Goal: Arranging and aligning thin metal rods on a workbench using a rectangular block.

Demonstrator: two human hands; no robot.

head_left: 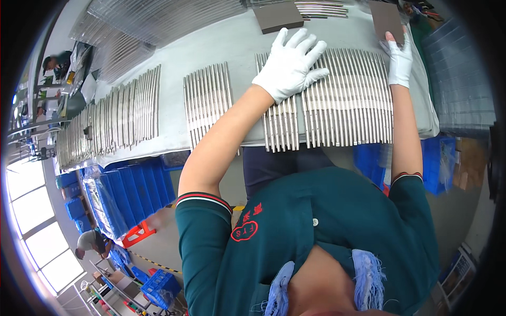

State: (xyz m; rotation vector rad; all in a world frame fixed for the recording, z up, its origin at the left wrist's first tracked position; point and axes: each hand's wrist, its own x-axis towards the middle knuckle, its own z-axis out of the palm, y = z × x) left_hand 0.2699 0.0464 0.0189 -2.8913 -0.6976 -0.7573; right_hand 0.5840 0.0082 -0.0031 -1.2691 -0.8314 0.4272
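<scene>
My left hand (291, 67), in a white glove, lies flat with spread fingers across the upper part of a narrow group of slim silver metal rods (280, 124). Its thumb reaches toward the wider row of metal rods (348, 105) on the right. Beyond that row's right end, my right hand (400, 62) grips a flat grey-brown block (386, 21) by its near edge. The tips of the thumb and a finger stick out bare from this glove. Another grey-brown block (279, 19) lies on the table just past my left fingertips.
More rods (208, 97) lie to the left on the pale table (171, 60), with a long row (121, 116) farther left. Clear plastic trays (163, 23) cover the far left; others (458, 79) stack at right. Blue crates (139, 189) stand below. Two people appear at far left.
</scene>
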